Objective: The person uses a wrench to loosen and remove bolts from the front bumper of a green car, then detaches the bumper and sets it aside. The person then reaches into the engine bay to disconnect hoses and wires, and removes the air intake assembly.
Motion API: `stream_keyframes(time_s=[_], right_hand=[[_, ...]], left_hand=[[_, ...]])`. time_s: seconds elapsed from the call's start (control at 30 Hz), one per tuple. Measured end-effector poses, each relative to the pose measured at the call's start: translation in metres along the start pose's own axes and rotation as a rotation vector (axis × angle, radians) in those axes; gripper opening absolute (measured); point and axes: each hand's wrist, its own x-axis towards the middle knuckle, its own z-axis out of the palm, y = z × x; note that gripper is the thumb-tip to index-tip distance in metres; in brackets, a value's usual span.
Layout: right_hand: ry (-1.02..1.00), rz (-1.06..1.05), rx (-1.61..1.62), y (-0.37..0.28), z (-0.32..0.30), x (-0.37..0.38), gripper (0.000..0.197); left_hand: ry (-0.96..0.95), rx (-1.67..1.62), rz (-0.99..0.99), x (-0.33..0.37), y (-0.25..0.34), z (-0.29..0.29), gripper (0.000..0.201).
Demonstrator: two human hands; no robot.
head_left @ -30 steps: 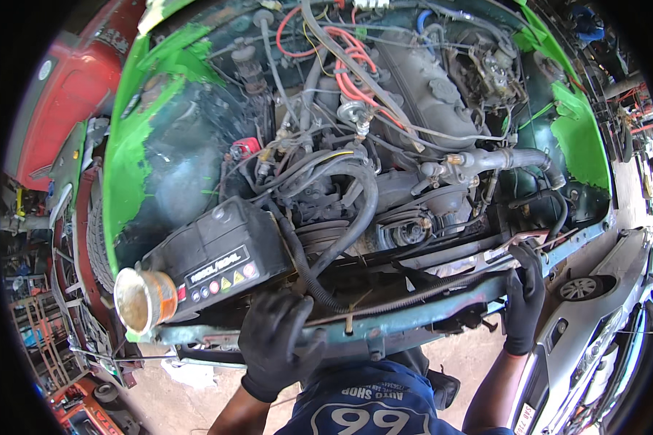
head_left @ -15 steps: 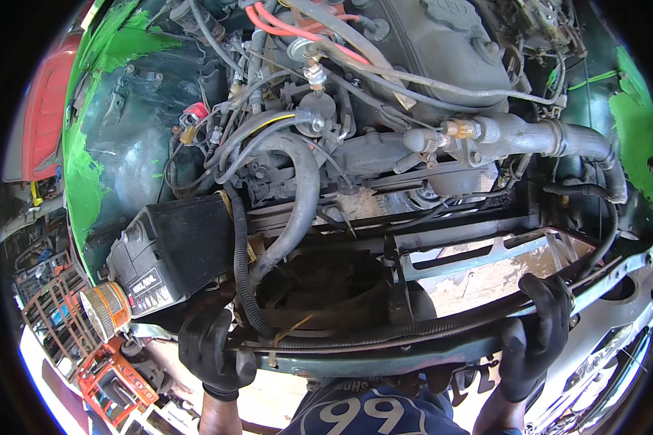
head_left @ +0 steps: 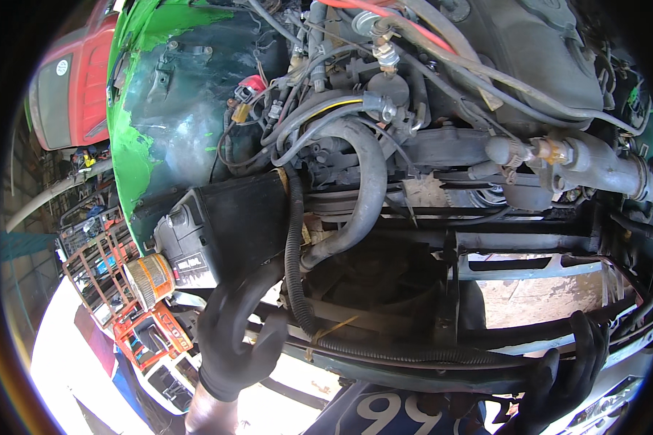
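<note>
My left hand [head_left: 239, 337], in a black glove, is raised at the front bar [head_left: 413, 377] of an engine bay. Its fingers reach up beside the lower corner of a black box-shaped car battery [head_left: 239, 221], and the thumb stands apart. It is slightly blurred and holds nothing that I can see. My right hand [head_left: 577, 362], gloved too, curls over the right part of the bar, fingers on top and thumb on the near side. A black corrugated hose [head_left: 295, 254] drops past the battery and runs along the bar. Behind it sits a dark fan [head_left: 377, 279].
A thick grey hose [head_left: 370, 181] curves down from the engine. Cables and pipes cross the engine cover [head_left: 515, 58]. An orange-banded round filter [head_left: 150, 281] juts out left of the battery. Beyond the green-patched fender [head_left: 134, 145] stand a red vehicle [head_left: 72, 87] and metal racks [head_left: 101, 272].
My left hand has let go of the bar and moved up toward the battery, fingers opening. My right hand stays on the bar. The whole view has shifted, so the engine bay appears farther right.
</note>
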Motion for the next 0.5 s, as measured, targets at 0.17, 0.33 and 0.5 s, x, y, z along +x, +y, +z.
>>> stream_keyframes(time_s=[0.17, 0.33, 0.5], right_hand=[[0.019, -0.030, -0.042, -0.002, -0.001, 0.002, 0.046], [0.106, -0.110, -0.017, -0.003, 0.002, 0.014, 0.050], [0.095, -0.116, 0.028, -0.007, -0.002, 0.016, 0.049]], left_hand=[[-0.132, 0.125, 0.184, 0.069, 0.000, 0.045, 0.033], [-0.201, 0.250, 0.234, 0.090, -0.006, 0.065, 0.029], [-0.448, 0.341, 0.065, 0.089, -0.006, 0.056, 0.046]])
